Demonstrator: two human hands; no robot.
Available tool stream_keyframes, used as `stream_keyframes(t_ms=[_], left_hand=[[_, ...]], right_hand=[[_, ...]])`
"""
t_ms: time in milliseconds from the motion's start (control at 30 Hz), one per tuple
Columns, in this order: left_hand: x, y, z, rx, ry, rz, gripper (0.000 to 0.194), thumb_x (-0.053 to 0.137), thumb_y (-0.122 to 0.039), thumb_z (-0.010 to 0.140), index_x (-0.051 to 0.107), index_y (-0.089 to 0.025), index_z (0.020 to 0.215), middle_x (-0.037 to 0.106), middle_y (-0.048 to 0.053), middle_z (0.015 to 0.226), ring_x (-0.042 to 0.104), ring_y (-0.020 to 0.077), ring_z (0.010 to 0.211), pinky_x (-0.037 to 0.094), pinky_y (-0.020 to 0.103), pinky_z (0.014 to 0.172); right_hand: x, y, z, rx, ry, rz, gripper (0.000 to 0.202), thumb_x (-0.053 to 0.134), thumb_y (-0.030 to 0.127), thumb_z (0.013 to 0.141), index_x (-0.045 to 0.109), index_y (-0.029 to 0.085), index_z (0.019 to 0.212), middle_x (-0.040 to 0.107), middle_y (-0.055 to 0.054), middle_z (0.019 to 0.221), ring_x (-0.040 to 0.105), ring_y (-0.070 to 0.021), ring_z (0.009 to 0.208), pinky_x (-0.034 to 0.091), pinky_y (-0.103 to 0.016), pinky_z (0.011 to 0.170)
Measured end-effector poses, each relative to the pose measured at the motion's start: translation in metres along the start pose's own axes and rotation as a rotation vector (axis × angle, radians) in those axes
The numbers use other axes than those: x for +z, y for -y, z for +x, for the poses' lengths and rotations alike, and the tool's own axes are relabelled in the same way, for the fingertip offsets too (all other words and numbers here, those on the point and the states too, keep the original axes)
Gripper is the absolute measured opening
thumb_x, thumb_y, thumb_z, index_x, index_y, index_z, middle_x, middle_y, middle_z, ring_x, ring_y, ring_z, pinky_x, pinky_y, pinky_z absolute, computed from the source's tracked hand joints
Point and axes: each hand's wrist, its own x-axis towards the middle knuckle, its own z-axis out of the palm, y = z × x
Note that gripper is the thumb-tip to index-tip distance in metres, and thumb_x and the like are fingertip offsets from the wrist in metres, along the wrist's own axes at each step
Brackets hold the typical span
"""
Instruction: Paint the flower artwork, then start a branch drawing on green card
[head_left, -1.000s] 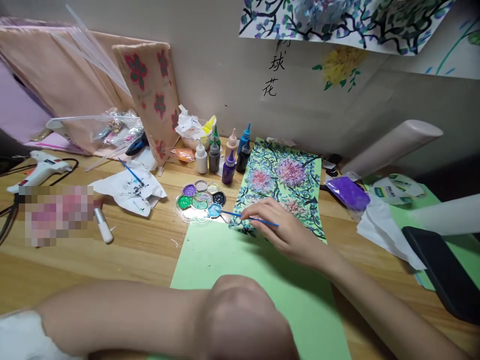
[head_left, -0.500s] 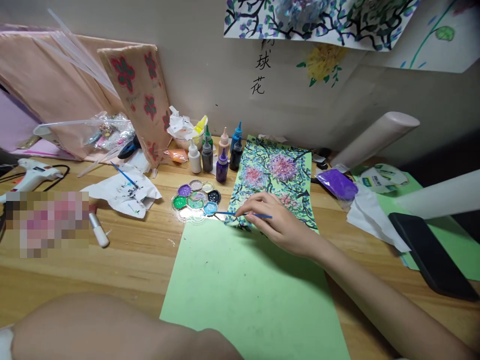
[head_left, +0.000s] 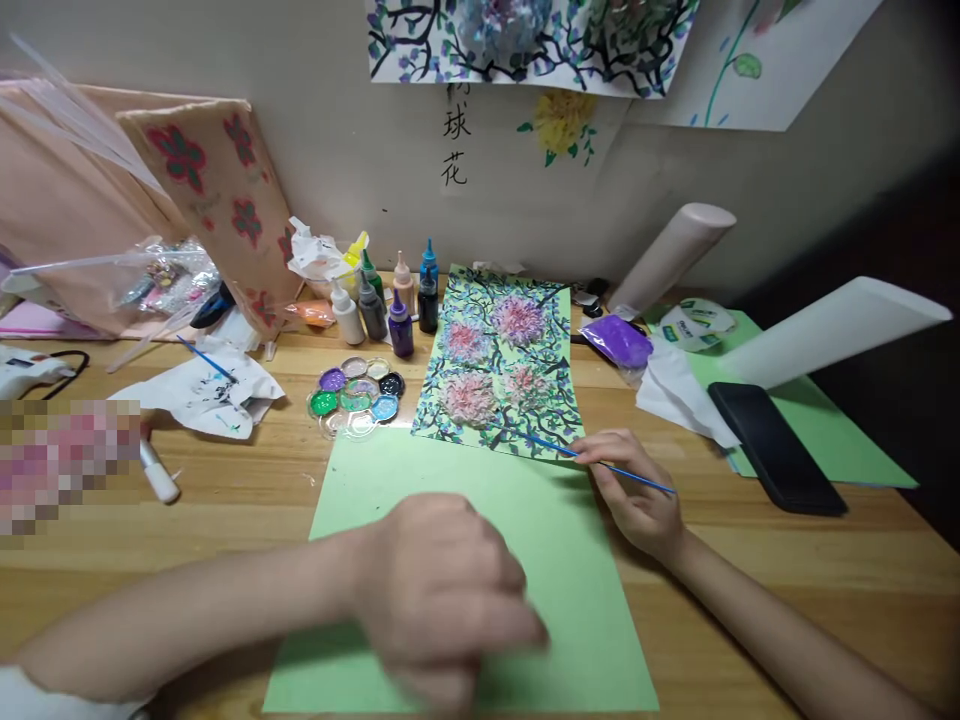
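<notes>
My right hand (head_left: 637, 492) is closed round a slim blue paintbrush (head_left: 551, 443), whose tip points left over the lower part of the painted picture (head_left: 555, 395). That picture is green paper with black branches, small blue and purple dabs and several fluffy pink-purple flowers. My left hand (head_left: 450, 590), blurred, is raised above the plain green sheet (head_left: 570, 600) with its fingers curled in; nothing shows in them. Left of the picture lies a flower-shaped paint palette (head_left: 356, 400) with purple, green, black and light blue paint in its wells.
Several paint bottles (head_left: 373, 315) stand behind the palette. At left are a stained tissue (head_left: 225, 395) with another brush, a white-handled tool (head_left: 160, 475) and a glue gun (head_left: 34, 370). A purple packet (head_left: 619, 343), tissues, a black phone (head_left: 776, 450) and white rolls (head_left: 832, 330) occupy the right.
My right hand has moved right with the paintbrush, away from the palette's light blue well. My left hand has come up over the plain sheet. The view has shifted right.
</notes>
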Motion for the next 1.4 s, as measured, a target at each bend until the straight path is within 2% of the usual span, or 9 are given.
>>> stream_keyframes(t_ms=[67,200,300,500,733,1100,1167,1300,1400], left_hand=[[0.002,0.023,0.016,0.083,-0.115,-0.030,0.036,0.021,-0.027,0.092,0.051,-0.019,0.074,0.052,0.000,0.061,0.045,0.0117,0.053,0.034,0.026,0.050],[0.018,0.039,0.018,0.116,0.034,0.103,0.023,0.035,-0.021,0.084,0.038,-0.020,0.062,0.043,-0.002,0.054,0.040,0.0124,0.048,0.025,0.028,0.043],[0.026,0.039,0.011,0.059,0.125,0.077,0.017,0.036,-0.020,0.079,0.036,-0.021,0.062,0.045,-0.001,0.055,0.041,0.0134,0.048,0.028,0.029,0.043],[0.025,0.043,0.013,-0.001,0.190,0.032,0.013,0.034,-0.018,0.075,0.033,-0.021,0.062,0.049,0.000,0.055,0.043,0.0142,0.048,0.030,0.031,0.044],[0.026,0.043,0.013,-0.021,0.161,-0.004,0.014,0.034,-0.017,0.073,0.032,-0.021,0.061,0.048,-0.001,0.055,0.042,0.0133,0.048,0.027,0.030,0.044],[0.026,0.044,0.012,-0.023,0.187,-0.001,0.014,0.037,-0.018,0.074,0.033,-0.021,0.061,0.050,-0.001,0.056,0.046,0.0128,0.049,0.028,0.029,0.045],[0.026,0.044,0.012,-0.026,0.200,-0.001,0.015,0.038,-0.019,0.075,0.033,-0.020,0.061,0.051,-0.001,0.056,0.047,0.0127,0.050,0.029,0.029,0.045],[0.027,0.043,0.012,-0.039,0.236,-0.007,0.015,0.040,-0.021,0.075,0.035,-0.021,0.062,0.052,-0.001,0.058,0.049,0.0129,0.051,0.031,0.028,0.045],[0.029,0.042,0.012,-0.046,0.254,-0.017,0.015,0.044,-0.023,0.075,0.038,-0.020,0.062,0.053,-0.001,0.059,0.049,0.0128,0.053,0.031,0.027,0.045]], right_hand=[[0.003,-0.003,-0.003,-0.009,-0.071,0.005,0.016,0.046,0.014,0.084,0.058,0.023,0.090,0.065,-0.004,0.086,0.059,-0.0194,0.083,0.046,-0.035,0.073],[0.003,-0.004,-0.002,-0.011,-0.067,-0.004,0.015,0.046,0.015,0.084,0.057,0.023,0.090,0.065,-0.005,0.085,0.060,-0.0198,0.083,0.047,-0.035,0.073],[0.003,-0.002,0.001,0.018,-0.019,-0.017,0.015,0.046,0.014,0.084,0.056,0.023,0.090,0.065,-0.005,0.087,0.059,-0.0197,0.085,0.047,-0.035,0.074],[0.003,0.000,0.004,0.075,0.039,-0.020,0.015,0.045,0.015,0.085,0.056,0.023,0.091,0.064,-0.006,0.088,0.059,-0.0199,0.088,0.048,-0.036,0.075],[0.002,-0.003,0.000,0.064,-0.009,0.006,0.016,0.045,0.013,0.084,0.056,0.024,0.090,0.064,-0.004,0.086,0.058,-0.0197,0.086,0.046,-0.036,0.075],[0.002,-0.005,-0.001,0.070,0.027,-0.011,0.014,0.045,0.017,0.085,0.056,0.024,0.089,0.065,-0.005,0.086,0.059,-0.0211,0.084,0.046,-0.037,0.073],[0.002,-0.005,-0.002,0.076,0.006,-0.018,0.014,0.045,0.018,0.085,0.057,0.024,0.088,0.065,-0.005,0.085,0.058,-0.0212,0.084,0.046,-0.038,0.073],[0.003,-0.001,-0.005,0.087,-0.135,0.026,0.017,0.042,0.021,0.087,0.058,0.024,0.085,0.064,-0.006,0.080,0.058,-0.0221,0.079,0.045,-0.040,0.070],[0.008,0.012,0.008,0.037,-0.153,0.079,0.020,0.039,0.022,0.089,0.058,0.026,0.085,0.064,-0.006,0.077,0.058,-0.0227,0.077,0.044,-0.041,0.068]])
